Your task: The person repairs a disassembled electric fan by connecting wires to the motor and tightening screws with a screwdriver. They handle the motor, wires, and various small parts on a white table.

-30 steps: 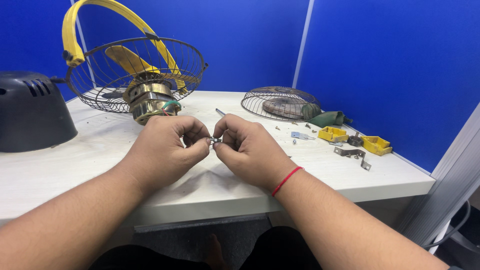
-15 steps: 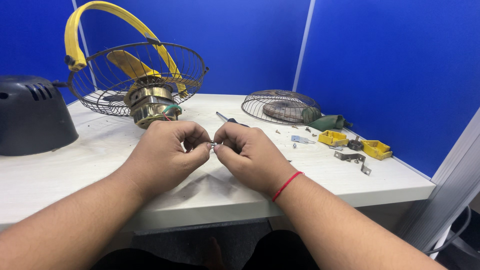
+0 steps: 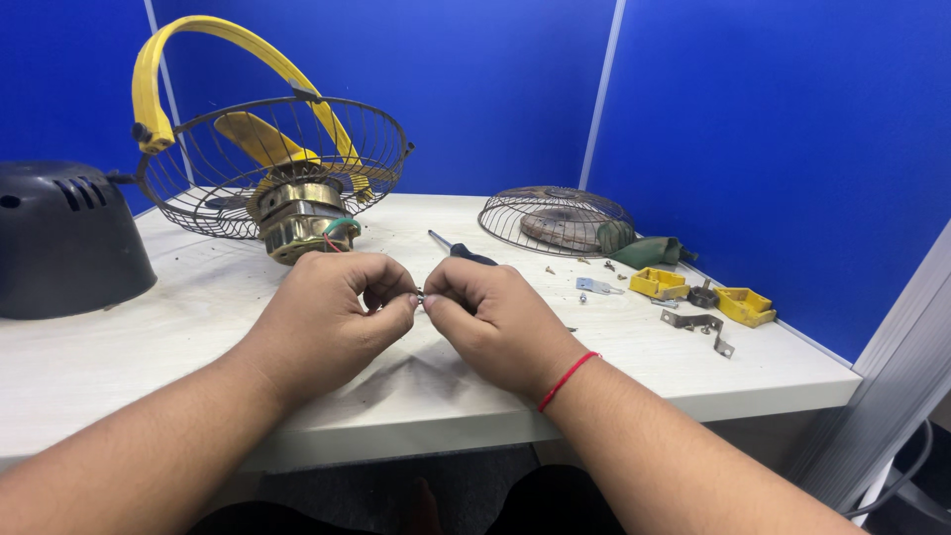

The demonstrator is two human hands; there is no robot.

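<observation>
My left hand (image 3: pixel 332 317) and right hand (image 3: pixel 492 322) pinched one tiny metal part (image 3: pixel 420 295); two yellow brackets (image 3: pixel 660 283) lay at three o'clock, one wire guard (image 3: pixel 555 220) at one.

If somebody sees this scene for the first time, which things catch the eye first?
First the two hands meeting at the table's front edge: the left hand and right hand pinch a tiny metal part between their fingertips. Behind them at the left stands an opened fan cage with a yellow handle, against blue partition walls.
</observation>
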